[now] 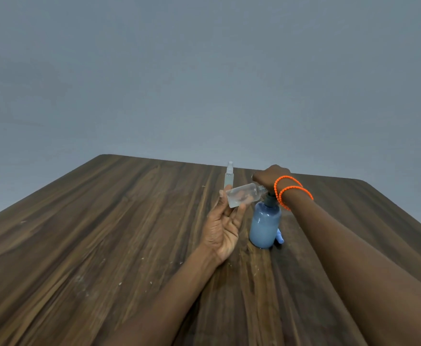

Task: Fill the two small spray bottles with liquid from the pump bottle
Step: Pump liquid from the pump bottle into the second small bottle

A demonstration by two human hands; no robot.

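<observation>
A blue pump bottle stands upright on the wooden table. My right hand rests on top of its dark pump head, fingers curled over it. My left hand holds a small clear spray bottle with no cap, tilted on its side, its open neck pointing right under the pump's spout. A second small spray bottle, frosted and with its sprayer on, stands upright behind. The pump's spout is hidden by my right hand.
A small light-blue piece, perhaps a cap, lies on the table just right of the pump bottle's base. Orange bead bracelets circle my right wrist. A grey wall rises behind the table's far edge.
</observation>
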